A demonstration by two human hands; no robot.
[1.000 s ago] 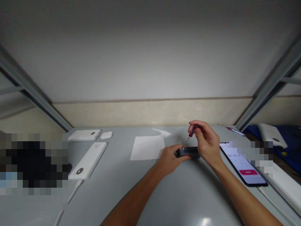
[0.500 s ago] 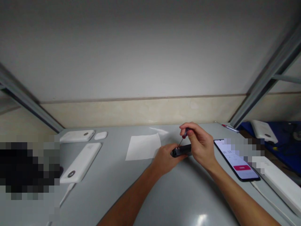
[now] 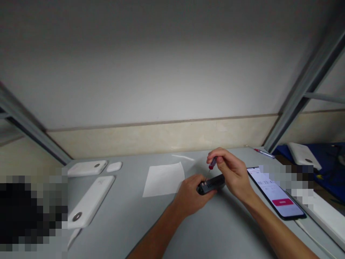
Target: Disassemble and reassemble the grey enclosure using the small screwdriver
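Note:
My left hand (image 3: 191,194) is wrapped round one end of a small black slotted device (image 3: 211,185), whose exact kind I cannot make out. My right hand (image 3: 233,172) pinches a small screwdriver (image 3: 212,163) with a dark red handle. Its thin shaft slants down toward the end of the device near my left fingers; whether the tip touches is too small to tell. A white sheet of paper (image 3: 163,180) lies on the grey table just left of my left hand.
A phone (image 3: 277,194) showing a timer lies to the right, a cable plugged in, beside a long white bar (image 3: 329,210). Another screwdriver (image 3: 261,151) lies at the back right. White power banks (image 3: 94,198) and a small white case (image 3: 114,166) are on the left.
The whole view has shifted, so the table and objects sit lower. The screwdriver handle stands slightly more upright; both hands keep their hold on the same things.

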